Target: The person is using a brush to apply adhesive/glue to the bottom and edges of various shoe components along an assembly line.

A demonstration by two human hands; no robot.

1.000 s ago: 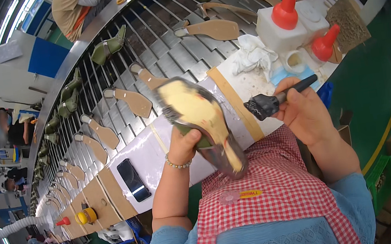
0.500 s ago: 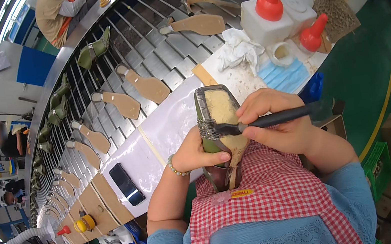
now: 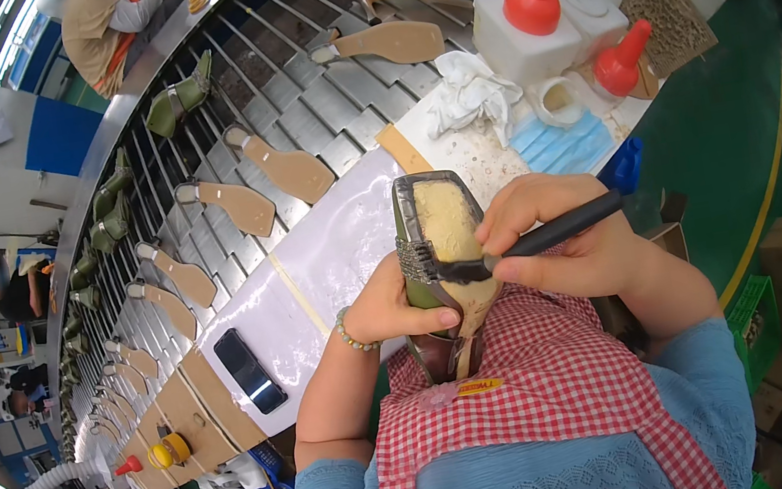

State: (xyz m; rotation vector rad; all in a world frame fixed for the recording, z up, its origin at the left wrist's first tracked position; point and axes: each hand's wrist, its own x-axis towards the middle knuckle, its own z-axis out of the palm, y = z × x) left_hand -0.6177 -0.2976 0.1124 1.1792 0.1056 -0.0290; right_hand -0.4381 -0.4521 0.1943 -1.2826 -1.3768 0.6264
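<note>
My left hand (image 3: 390, 307) grips an olive-green shoe (image 3: 449, 224) from its left side, thumb across the heel part. The shoe's underside faces up, showing a pale yellow middle inside a dark folded rim, and a beaded strap runs along its left side. In my right hand (image 3: 571, 263) is a brush (image 3: 574, 219) with a black handle, pinched between thumb and fingers. Its dark bristles lie against the underside near the beaded strap. The shoe's heel end points down toward my red checked apron (image 3: 522, 377).
A slatted metal conveyor (image 3: 312, 120) carries tan soles (image 3: 289, 171) and several green shoes (image 3: 179, 96). At the back right stand white containers (image 3: 523, 43) with red cone caps, an open jar (image 3: 558, 100), a white cloth (image 3: 473, 96) and a blue mask (image 3: 560, 143). A phone (image 3: 249, 370) lies on the left.
The brush head has shifted slightly down and right on the shoe's underside, and its handle tilts up more at the right. My left hand keeps its grip on the shoe.
</note>
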